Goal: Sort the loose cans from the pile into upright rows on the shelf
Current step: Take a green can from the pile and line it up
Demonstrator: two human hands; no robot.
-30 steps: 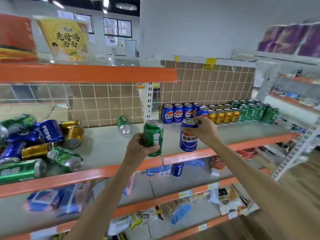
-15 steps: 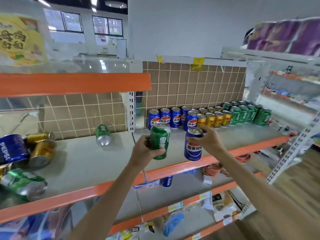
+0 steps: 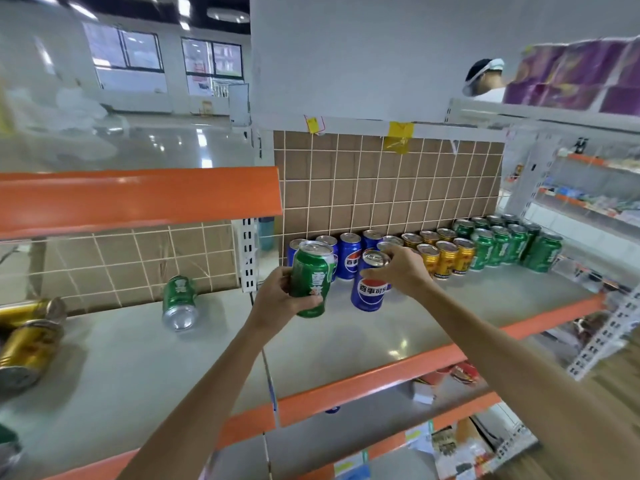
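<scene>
Your right hand (image 3: 398, 271) holds the blue can (image 3: 370, 282) from above, fingers curled over its rim, the can upright with its base at or just above the shelf (image 3: 433, 327), directly in front of the blue row (image 3: 348, 254); whether it touches the surface you cannot tell from here. Your left hand (image 3: 277, 296) is wrapped around the green can (image 3: 311, 278), gripping its lower half and holding it slightly tilted in the air, just left of the blue can and in front of the blue row's left end. To the right of the blue row stand the gold row (image 3: 446, 254) and then the green row (image 3: 505, 242), all upright against the tiled back panel (image 3: 381, 188). Well to the left of the blue row, past the white upright post (image 3: 248, 258), one green can (image 3: 180, 303) lies on its side, and farther left at the frame edge two gold cans (image 3: 31, 341) lie tipped over
</scene>
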